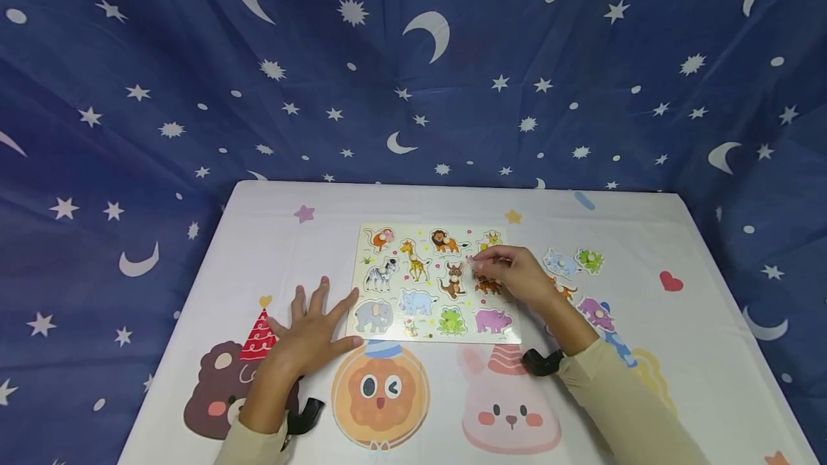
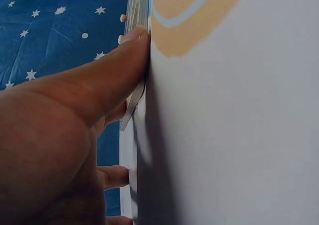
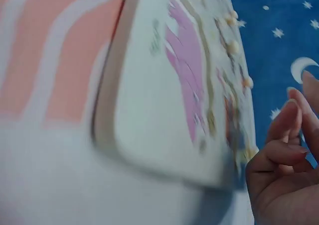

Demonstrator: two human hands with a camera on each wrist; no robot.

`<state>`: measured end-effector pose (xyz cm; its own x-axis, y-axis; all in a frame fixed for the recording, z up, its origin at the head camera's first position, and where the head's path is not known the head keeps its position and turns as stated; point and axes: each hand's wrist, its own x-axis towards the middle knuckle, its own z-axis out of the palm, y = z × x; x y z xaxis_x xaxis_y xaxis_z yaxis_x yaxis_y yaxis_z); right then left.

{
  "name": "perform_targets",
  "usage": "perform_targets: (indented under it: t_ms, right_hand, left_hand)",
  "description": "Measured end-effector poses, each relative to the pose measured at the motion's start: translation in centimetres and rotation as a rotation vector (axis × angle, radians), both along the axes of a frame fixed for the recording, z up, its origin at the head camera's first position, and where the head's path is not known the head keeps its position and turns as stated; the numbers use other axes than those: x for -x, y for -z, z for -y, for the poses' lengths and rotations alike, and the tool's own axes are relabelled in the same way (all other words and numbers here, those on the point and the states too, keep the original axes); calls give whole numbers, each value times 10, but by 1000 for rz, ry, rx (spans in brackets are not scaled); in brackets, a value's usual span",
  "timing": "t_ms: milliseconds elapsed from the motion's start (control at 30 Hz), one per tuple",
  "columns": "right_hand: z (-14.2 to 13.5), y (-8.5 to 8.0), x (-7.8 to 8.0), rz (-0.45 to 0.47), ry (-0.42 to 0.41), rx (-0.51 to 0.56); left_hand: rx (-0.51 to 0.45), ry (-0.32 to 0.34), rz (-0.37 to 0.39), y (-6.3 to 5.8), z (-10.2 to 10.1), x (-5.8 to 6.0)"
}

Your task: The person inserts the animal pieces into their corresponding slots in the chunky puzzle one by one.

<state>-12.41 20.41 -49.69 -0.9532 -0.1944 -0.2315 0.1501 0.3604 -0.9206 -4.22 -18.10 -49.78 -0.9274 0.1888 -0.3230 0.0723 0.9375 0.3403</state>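
A white wooden animal puzzle board (image 1: 394, 336) lies on the table, with several knobbed pieces such as the giraffe (image 1: 414, 260) and lion (image 1: 447, 241) set in it. My left hand (image 1: 313, 332) lies spread at its left side, thumb (image 2: 132, 51) against the lower edge. Above the right part of the board hovers my right hand (image 1: 517, 275), fingers loosely bent near the kangaroo (image 1: 453, 281). It partly covers the tiger picture (image 1: 486, 285). In the right wrist view, no piece shows between those fingers (image 3: 286, 120).
Loose pieces lie right of the board: a blue animal (image 1: 559, 264), a frog (image 1: 590, 260), a purple hippo (image 1: 596, 314) and an orange one (image 1: 564, 290) partly behind the right hand. A starry blue curtain (image 1: 413, 92) hangs behind the patterned white table (image 1: 278, 221).
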Motion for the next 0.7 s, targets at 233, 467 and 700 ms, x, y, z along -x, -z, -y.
perform_targets:
  t_ms: [233, 467, 700]
  right_hand:
    - [-40, -11, -12, -42, 106, -3]
    - [-77, -13, -25, -91, 151, -54]
    - [-111, -2, -36, -113, 167, -138]
  left_hand:
    - [-10, -8, 3, -1, 0, -1]
    - [-7, -4, 2, 0, 0, 0]
    - [-18, -3, 11, -2, 0, 0]
